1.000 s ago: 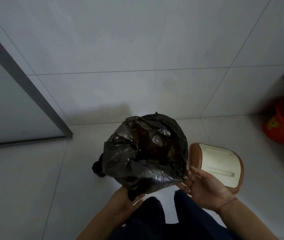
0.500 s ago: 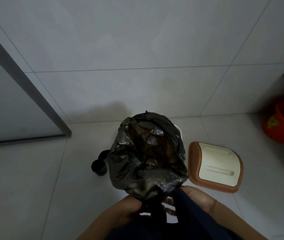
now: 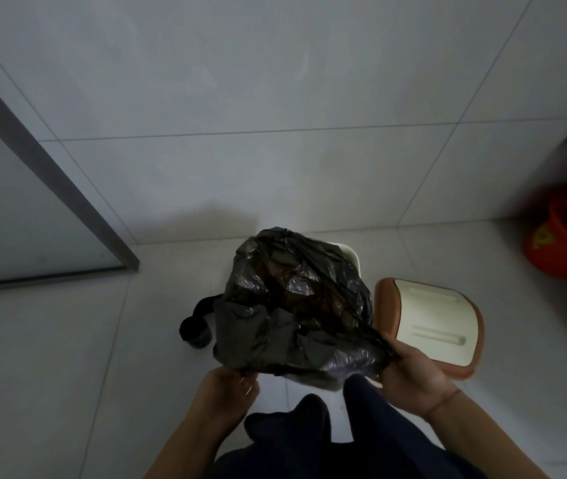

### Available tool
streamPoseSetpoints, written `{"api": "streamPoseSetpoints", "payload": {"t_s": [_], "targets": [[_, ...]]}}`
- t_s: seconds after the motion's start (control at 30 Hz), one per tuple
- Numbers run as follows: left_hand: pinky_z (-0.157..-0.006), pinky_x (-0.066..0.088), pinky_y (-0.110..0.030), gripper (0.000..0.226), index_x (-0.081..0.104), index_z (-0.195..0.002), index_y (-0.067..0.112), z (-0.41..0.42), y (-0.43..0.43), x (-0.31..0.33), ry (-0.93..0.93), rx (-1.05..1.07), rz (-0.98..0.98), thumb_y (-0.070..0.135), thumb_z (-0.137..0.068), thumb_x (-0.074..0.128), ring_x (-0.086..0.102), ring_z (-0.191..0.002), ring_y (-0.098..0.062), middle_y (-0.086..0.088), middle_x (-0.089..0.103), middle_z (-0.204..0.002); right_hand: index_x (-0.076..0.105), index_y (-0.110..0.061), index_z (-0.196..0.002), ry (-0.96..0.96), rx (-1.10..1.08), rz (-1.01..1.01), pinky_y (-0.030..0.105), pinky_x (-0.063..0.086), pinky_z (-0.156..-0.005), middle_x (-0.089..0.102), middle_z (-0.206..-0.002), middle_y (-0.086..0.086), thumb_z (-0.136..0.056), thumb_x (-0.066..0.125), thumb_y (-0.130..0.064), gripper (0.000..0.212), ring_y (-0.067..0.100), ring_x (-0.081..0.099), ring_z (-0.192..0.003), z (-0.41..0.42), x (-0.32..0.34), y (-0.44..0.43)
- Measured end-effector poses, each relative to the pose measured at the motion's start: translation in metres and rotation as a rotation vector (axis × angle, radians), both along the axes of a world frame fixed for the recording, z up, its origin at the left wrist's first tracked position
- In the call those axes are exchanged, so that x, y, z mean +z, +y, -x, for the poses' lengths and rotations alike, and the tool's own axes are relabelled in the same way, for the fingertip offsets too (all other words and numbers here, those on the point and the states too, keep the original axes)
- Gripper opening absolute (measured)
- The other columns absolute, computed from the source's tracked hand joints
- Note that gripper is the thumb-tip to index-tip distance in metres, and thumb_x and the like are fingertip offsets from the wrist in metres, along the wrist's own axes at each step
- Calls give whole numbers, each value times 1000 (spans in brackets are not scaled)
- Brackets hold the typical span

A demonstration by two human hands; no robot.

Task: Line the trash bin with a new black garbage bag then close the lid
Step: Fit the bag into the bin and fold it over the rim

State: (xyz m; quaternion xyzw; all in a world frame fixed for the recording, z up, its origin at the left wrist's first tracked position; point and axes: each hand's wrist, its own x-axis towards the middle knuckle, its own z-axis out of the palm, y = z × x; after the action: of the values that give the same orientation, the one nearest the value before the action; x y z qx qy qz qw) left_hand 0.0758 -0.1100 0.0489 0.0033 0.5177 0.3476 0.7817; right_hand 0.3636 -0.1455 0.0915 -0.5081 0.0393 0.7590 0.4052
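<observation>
A crinkled black garbage bag (image 3: 292, 305) hangs puffed up over the white trash bin (image 3: 350, 252), of which only a far rim corner shows. My left hand (image 3: 230, 392) pinches the bag's near left edge. My right hand (image 3: 410, 371) grips the bag's near right edge. The bin lid (image 3: 430, 323), cream with a brown rim, lies flat on the floor to the right of the bin. A dark roll of bags (image 3: 196, 328) stands on the floor to the left, partly behind the bag.
An orange bucket (image 3: 565, 233) stands at the right by the wall. A grey-framed door panel (image 3: 33, 188) fills the left. White tiled wall rises just behind the bin. My dark-trousered knees (image 3: 327, 433) are under the hands.
My hands have spread apart along the bag's near edge; the right hand moved right with the edge. The bag's mouth has widened and a corner of the bin shows behind it.
</observation>
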Motion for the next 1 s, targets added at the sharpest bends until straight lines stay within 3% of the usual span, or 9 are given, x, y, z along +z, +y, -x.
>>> {"api": "streamPoseSetpoints", "payload": {"t_s": [0.1,0.2,0.3,0.37,0.47,0.67,0.77,0.87,1.0], "targets": [[-60,45,-13,15,60,-82,-5,4,-10,-10,589,-350,-294,1,-88,47,66,-66,-2,-13,67,-90,54,-12,-121,-90,2,-24,31,37,-84,49,-115,12,-79,57,-24,43,20,46,-96,9,-4,6],[-69,39,-19,31,67,-106,19,4,-5,-15,992,-553,-422,33,-84,52,67,-98,-20,-1,73,-109,60,-11,-103,-153,-48,-23,29,36,-76,54,-108,12,-90,50,-25,21,20,48,-94,12,-12,11],[-86,49,-28,41,70,-114,8,14,11,-10,33,-345,-368,21,-87,41,65,-109,-32,-16,68,-121,60,-8,-114,-196,-108,-24,34,39,-84,58,-114,15,-96,42,-26,31,27,48,-107,9,-24,19],[-88,54,-45,41,72,-107,1,16,20,-10,-261,14,-266,17,-84,43,66,-106,-37,-24,61,-127,56,-3,-123,-181,-129,-37,39,38,-99,58,-119,17,-97,42,-25,37,30,47,-115,9,-31,24],[-72,57,-39,36,79,-91,11,12,37,-28,55,2,-169,23,-92,45,72,-93,-32,-17,70,-115,57,-2,-119,-190,-132,-53,43,32,-111,57,-125,19,-96,43,-23,35,33,47,-122,12,-39,34],[-76,46,-37,36,51,-122,-6,-2,82,-32,405,-131,-87,20,-98,41,55,-80,-30,-35,52,-110,63,-1,-105,-322,-38,-83,50,35,-110,56,-127,26,-96,45,-21,28,39,49,-123,7,-45,61],[-94,47,-45,31,64,-107,5,2,122,-17,467,-101,-208,28,-91,50,60,-98,-33,-15,63,-108,60,-2,-102,-601,-9,-144,50,45,-97,59,-115,23,-94,44,-25,30,38,53,-110,-1,-34,81],[-95,42,-28,62,43,-140,22,7,160,8,633,-369,-572,35,-83,64,43,-126,-11,11,45,-137,53,-27,-99,-1068,-50,-436,26,44,-80,51,-107,2,-85,54,-37,17,19,48,-102,-3,-15,93],[-93,37,-25,72,35,-146,23,-13,193,31,753,-587,-828,9,-83,67,41,-120,-5,13,43,-134,32,-29,-138,-1888,525,-840,40,45,-100,32,-146,11,-70,66,-29,76,30,45,-123,11,-6,111]]}}
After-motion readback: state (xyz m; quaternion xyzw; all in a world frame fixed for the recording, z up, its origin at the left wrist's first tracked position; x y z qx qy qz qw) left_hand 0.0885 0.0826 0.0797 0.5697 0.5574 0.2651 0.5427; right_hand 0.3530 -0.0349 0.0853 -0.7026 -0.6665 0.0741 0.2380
